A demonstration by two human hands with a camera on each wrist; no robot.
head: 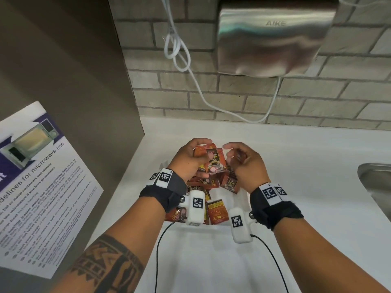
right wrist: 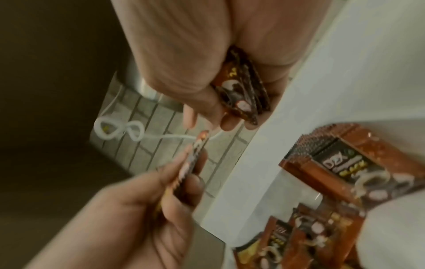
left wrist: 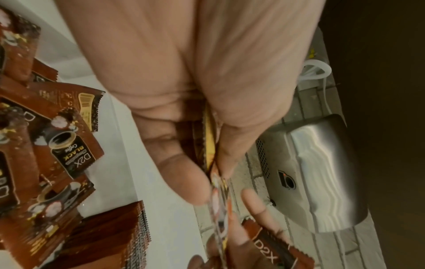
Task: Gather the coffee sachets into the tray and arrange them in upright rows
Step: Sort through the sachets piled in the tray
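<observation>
Sachets [head: 212, 163] of brown coffee fill both hands above a white tray [head: 237, 224] on the pale counter [head: 306, 166]. Left hand [head: 190, 160] curls round a small stack, thumb pressed on the front packet, which shows a coffee cup. Right hand [head: 243, 161] grips a few more sachets [right wrist: 241, 94] in its palm, its forefinger and thumb loosely apart near the left hand's stack. Below the wrists, loose sachets [head: 214, 210] lie jumbled in the tray, with a neat upright bunch [right wrist: 326, 154] at one side.
</observation>
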